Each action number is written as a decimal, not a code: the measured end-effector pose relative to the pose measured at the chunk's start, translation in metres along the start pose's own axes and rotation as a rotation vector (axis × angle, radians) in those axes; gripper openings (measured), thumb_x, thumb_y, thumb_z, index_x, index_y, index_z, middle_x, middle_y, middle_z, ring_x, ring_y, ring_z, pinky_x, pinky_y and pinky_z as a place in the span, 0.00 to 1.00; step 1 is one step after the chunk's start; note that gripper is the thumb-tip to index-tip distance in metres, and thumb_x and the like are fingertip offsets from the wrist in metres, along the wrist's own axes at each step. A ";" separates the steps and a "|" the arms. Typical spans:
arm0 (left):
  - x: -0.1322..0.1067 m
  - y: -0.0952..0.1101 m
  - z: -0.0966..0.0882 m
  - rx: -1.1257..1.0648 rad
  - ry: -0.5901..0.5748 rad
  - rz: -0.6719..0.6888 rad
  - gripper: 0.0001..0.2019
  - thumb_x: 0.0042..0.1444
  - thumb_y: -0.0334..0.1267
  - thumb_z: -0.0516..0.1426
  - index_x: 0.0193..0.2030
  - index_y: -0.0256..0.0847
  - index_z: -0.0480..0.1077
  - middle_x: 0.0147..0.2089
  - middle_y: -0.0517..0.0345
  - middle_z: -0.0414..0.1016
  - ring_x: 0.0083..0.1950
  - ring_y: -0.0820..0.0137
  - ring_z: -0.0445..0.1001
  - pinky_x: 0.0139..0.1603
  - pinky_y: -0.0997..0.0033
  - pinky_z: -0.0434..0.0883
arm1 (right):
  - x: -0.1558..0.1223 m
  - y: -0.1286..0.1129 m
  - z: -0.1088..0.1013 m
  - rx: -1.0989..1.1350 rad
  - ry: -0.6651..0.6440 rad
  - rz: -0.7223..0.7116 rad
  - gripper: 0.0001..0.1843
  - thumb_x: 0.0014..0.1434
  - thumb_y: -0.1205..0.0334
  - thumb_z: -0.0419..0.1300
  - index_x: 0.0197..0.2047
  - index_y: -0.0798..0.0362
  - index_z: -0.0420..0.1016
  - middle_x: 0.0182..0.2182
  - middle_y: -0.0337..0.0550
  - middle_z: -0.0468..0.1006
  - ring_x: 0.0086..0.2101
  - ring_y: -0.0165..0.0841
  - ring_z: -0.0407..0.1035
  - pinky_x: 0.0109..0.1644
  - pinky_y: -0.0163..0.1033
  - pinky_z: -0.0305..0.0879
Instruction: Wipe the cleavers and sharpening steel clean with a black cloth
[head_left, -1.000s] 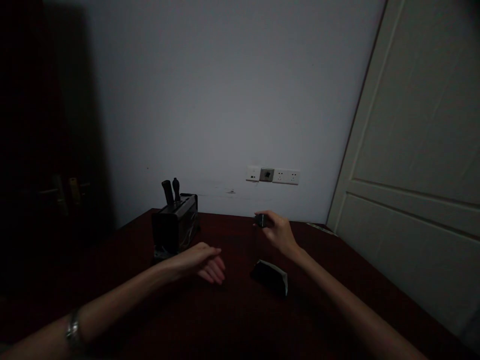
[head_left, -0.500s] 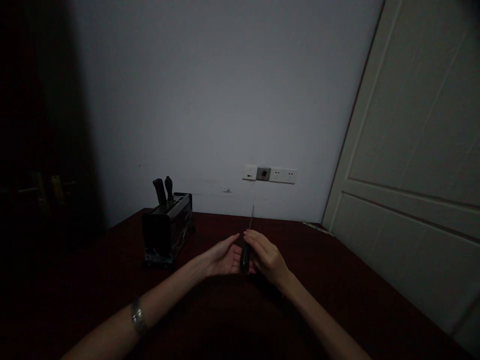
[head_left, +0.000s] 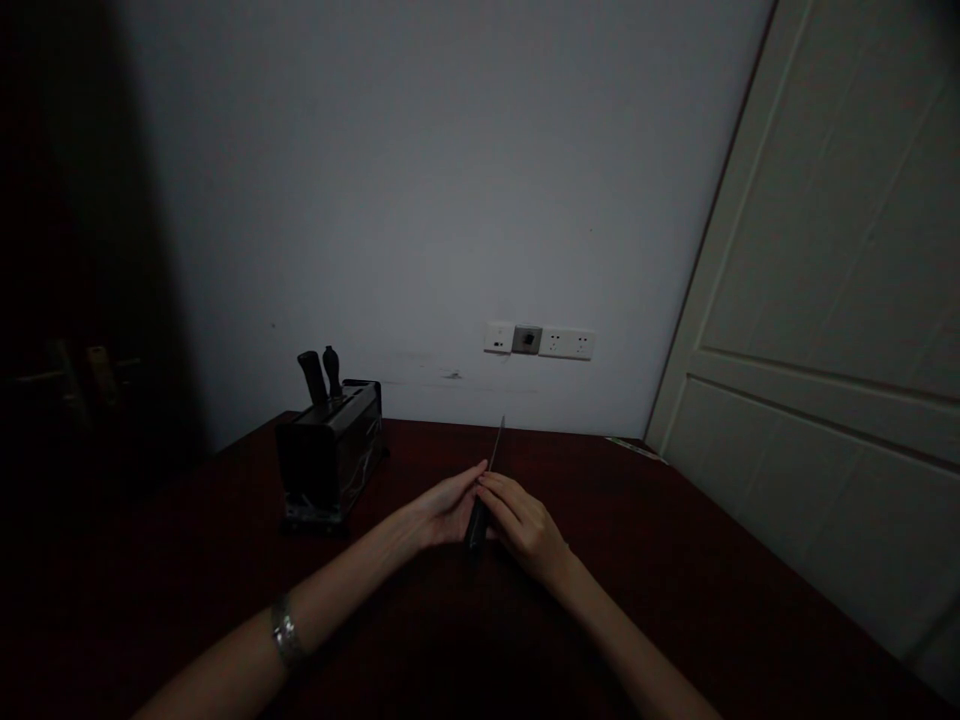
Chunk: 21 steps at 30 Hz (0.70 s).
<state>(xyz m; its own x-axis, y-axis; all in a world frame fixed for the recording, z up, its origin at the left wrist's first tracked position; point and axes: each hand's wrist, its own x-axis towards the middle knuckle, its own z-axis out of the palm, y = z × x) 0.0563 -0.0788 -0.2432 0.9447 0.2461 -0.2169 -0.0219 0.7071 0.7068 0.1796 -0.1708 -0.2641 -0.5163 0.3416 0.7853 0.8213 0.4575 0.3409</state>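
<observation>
A knife (head_left: 476, 524) with a dark handle and a thin blade is held over the middle of the table, its tip pointing away toward the wall and the handle toward me. My right hand (head_left: 526, 525) is closed around it from the right, fingertips where handle meets blade. From the left, my left hand (head_left: 448, 512) grips the same spot, its thumb against the base of the blade and its other fingers partly hidden behind the handle. A dark knife block (head_left: 330, 450) stands to the left, with two black handles (head_left: 321, 375) sticking up from its top.
The dark red table (head_left: 600, 540) reaches back to a pale wall (head_left: 420, 200). Power sockets (head_left: 568, 344) are set in that wall above the table's far edge. A light panelled door (head_left: 810, 420) borders the right side. A flat strip (head_left: 635, 449) lies at the far right corner.
My left hand has closed in on the knife, thumb now at the blade's base. The knife has shifted slightly left and leans more, its handle end nearer the left.
</observation>
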 end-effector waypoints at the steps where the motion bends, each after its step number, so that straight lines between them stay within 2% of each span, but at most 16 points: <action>1: 0.001 0.000 -0.001 -0.011 -0.001 0.000 0.17 0.58 0.47 0.48 0.31 0.34 0.66 0.22 0.58 0.72 0.23 0.71 0.71 0.31 0.68 0.69 | 0.000 0.000 0.000 -0.013 -0.003 0.000 0.16 0.58 0.73 0.49 0.50 0.66 0.66 0.45 0.59 0.71 0.52 0.40 0.60 0.51 0.45 0.66; 4: 0.001 -0.001 -0.004 -0.024 -0.005 0.008 0.15 0.59 0.45 0.49 0.35 0.34 0.67 0.23 0.60 0.71 0.23 0.73 0.71 0.32 0.68 0.70 | 0.001 -0.002 -0.002 -0.098 0.005 0.020 0.15 0.58 0.70 0.50 0.48 0.62 0.69 0.44 0.56 0.71 0.50 0.42 0.59 0.49 0.46 0.65; 7: 0.000 -0.002 -0.003 0.019 0.000 0.028 0.16 0.59 0.45 0.48 0.40 0.33 0.67 0.26 0.56 0.73 0.24 0.71 0.72 0.31 0.66 0.70 | 0.002 -0.003 -0.003 -0.216 0.038 0.065 0.14 0.58 0.69 0.51 0.47 0.56 0.71 0.41 0.52 0.72 0.45 0.41 0.61 0.45 0.47 0.65; 11: 0.001 -0.003 -0.002 0.064 0.030 0.038 0.18 0.60 0.45 0.46 0.42 0.31 0.67 0.27 0.53 0.74 0.24 0.70 0.72 0.30 0.67 0.70 | 0.004 -0.003 -0.005 -0.279 0.001 0.054 0.16 0.58 0.69 0.50 0.48 0.54 0.69 0.37 0.49 0.72 0.41 0.38 0.62 0.45 0.47 0.62; 15: 0.006 -0.004 -0.010 0.104 0.082 0.050 0.17 0.59 0.44 0.47 0.37 0.31 0.68 0.25 0.53 0.73 0.23 0.71 0.71 0.28 0.69 0.69 | 0.007 -0.009 -0.007 -0.258 -0.131 0.045 0.19 0.57 0.69 0.50 0.52 0.58 0.66 0.39 0.51 0.72 0.41 0.39 0.61 0.48 0.48 0.60; 19: 0.005 -0.002 -0.013 0.098 0.091 0.163 0.13 0.56 0.40 0.53 0.28 0.31 0.67 0.24 0.54 0.72 0.23 0.73 0.70 0.28 0.74 0.68 | 0.004 -0.022 -0.009 -0.214 -0.288 0.146 0.30 0.53 0.66 0.51 0.59 0.63 0.55 0.48 0.56 0.68 0.47 0.44 0.58 0.54 0.53 0.53; 21: 0.002 -0.001 -0.012 0.146 0.065 0.207 0.13 0.55 0.40 0.54 0.27 0.32 0.66 0.24 0.54 0.71 0.24 0.73 0.70 0.30 0.72 0.69 | -0.002 -0.025 -0.010 -0.189 -0.293 0.187 0.34 0.51 0.65 0.51 0.61 0.64 0.50 0.52 0.58 0.64 0.49 0.46 0.57 0.56 0.56 0.51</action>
<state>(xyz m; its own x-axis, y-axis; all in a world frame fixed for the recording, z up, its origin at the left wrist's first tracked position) 0.0548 -0.0713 -0.2523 0.9019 0.4210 -0.0964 -0.1610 0.5347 0.8295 0.1630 -0.1916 -0.2692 -0.3788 0.6372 0.6712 0.9237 0.2152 0.3170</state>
